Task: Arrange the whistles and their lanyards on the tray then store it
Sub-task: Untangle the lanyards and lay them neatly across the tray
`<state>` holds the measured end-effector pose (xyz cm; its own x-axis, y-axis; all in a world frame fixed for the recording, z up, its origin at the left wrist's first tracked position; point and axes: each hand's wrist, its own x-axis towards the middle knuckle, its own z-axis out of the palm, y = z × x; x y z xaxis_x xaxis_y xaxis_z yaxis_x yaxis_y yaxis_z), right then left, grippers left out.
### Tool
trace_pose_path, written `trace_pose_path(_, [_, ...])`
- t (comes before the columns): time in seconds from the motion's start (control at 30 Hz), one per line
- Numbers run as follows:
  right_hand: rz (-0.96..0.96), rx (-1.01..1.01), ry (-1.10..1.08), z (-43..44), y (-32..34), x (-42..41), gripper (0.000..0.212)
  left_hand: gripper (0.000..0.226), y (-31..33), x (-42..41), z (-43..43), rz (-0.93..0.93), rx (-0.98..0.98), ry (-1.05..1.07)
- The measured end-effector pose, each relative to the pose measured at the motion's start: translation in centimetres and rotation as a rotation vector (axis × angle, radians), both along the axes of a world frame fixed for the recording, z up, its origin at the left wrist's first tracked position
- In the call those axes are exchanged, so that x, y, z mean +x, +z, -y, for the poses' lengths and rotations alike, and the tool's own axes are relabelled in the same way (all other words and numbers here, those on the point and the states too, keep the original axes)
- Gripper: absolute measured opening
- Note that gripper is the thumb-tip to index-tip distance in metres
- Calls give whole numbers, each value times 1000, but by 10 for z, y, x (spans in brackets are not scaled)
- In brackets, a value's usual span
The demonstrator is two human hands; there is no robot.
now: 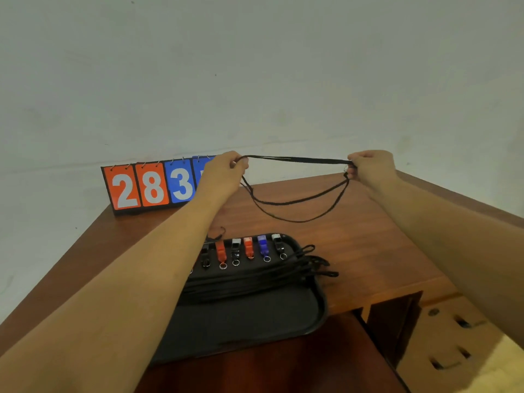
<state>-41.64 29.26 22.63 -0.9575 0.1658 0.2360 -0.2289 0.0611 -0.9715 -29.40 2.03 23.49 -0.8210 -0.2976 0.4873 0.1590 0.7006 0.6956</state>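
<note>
A plain pale wall rises behind a reddish-brown wooden table point(354, 251). At the table's far left corner stands a flip scoreboard point(153, 184) with ring-bound cards: two orange ones reading "2" and "8", a blue one reading "3", and a fourth blue card whose figure is hidden behind the left hand. Both hands are raised above the far edge of the table. The left hand point(225, 173) is clenched on one end of a black lanyard point(297, 181), and the right hand point(370, 165) pinches the other end; the upper strands are stretched taut between them while looser loops sag below, clear of the wood. Near the table's front edge lies a black tray point(317, 304). Along its far side a row of whistles point(248, 249) lies side by side, orange, black and blue, each with a metal ring. Just in front of them a bundle of black lanyards point(255, 279) lies across the tray, its ends reaching over the right rim.
</note>
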Motion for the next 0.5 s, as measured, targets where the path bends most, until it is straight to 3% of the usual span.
trace_pose_path(0.1, [-11,127,-85,-22,-15,-7,19,20,5,-4,-20,54,59,-91])
trace_pose_path(0.2, [90,286,-110,-43,-29,-10,22,20,7,-9,-42,72,-28,-128])
trace_pose_path(0.3, [220,713,-29,-56,-39,-1,17,18,9,-12,-67,115,-78,-205])
trace_pose_path(0.37, [231,864,9,-56,-39,11,31,18,8,-13,-86,169,-105,-295])
trace_pose_path(0.43, [155,728,166,-50,-34,24,44,16,5,-14,-103,196,-109,-374])
trace_pose_path(0.5, [174,397,541,-42,-26,44,47,16,2,-16,-118,205,-91,-413])
